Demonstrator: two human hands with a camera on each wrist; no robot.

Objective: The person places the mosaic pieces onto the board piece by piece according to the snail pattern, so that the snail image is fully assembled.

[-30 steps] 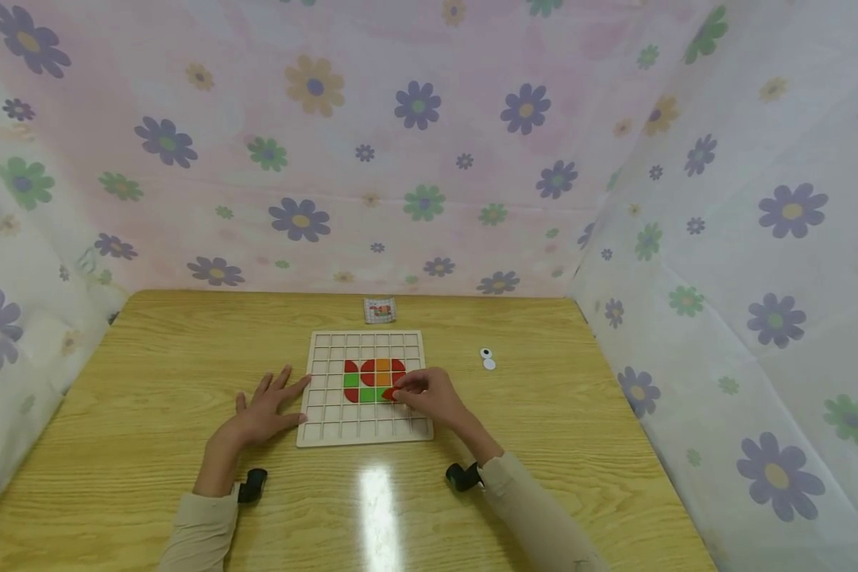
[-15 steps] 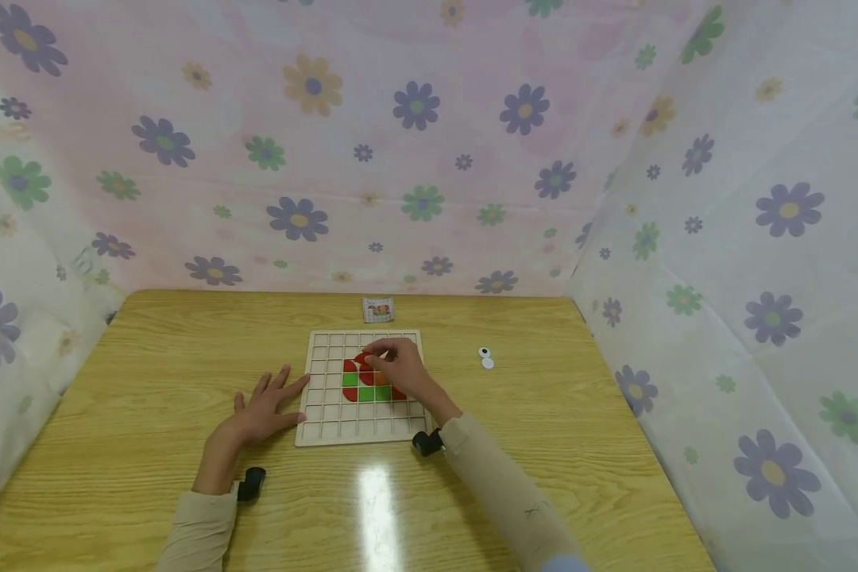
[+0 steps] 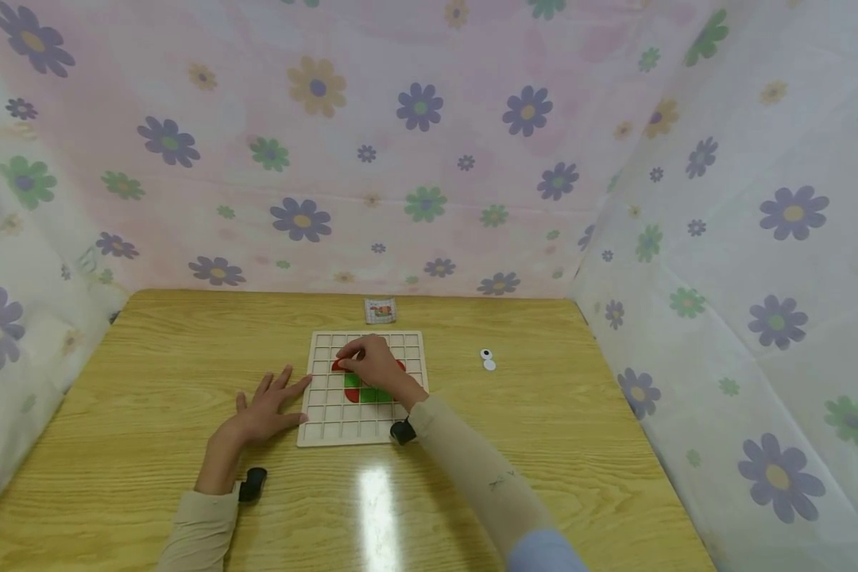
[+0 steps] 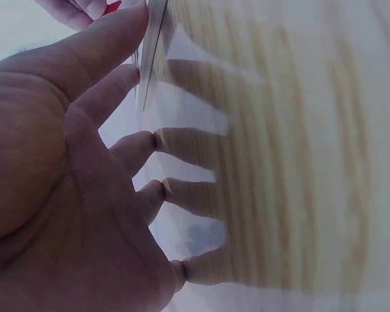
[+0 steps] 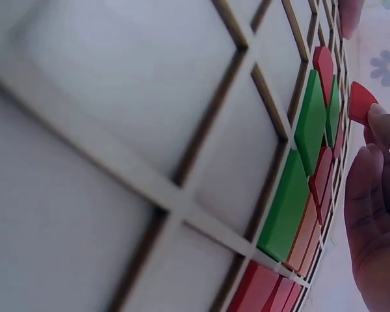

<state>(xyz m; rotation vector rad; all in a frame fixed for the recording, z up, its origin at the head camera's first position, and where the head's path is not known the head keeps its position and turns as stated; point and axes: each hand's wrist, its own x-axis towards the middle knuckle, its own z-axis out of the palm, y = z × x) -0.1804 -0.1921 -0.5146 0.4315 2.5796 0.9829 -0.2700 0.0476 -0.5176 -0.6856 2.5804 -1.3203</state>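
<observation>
A pale wooden grid board (image 3: 322,429) lies on the table, with red, green and orange tiles set in its middle cells. My right hand (image 3: 375,364) is over the board's upper left part and pinches a red quarter-round tile (image 5: 360,102) between thumb and fingers. That tile is raised off the grid in the right wrist view. Below the hand show green tiles (image 3: 375,396) and a red tile (image 3: 353,395); the hand hides others. My left hand (image 3: 263,411) rests on the table with spread fingers, its thumb and index fingertips at the board's left edge (image 4: 149,58).
A small picture card (image 3: 380,311) lies behind the board. To the right are two white discs (image 3: 488,359), one with a black dot. Flowered cloth (image 3: 429,159) hangs round the wooden table (image 3: 543,397).
The right hand has let go of a red tile at the pattern's lower right, then moved up and left with a red tile in its fingers. The left hand has stayed put.
</observation>
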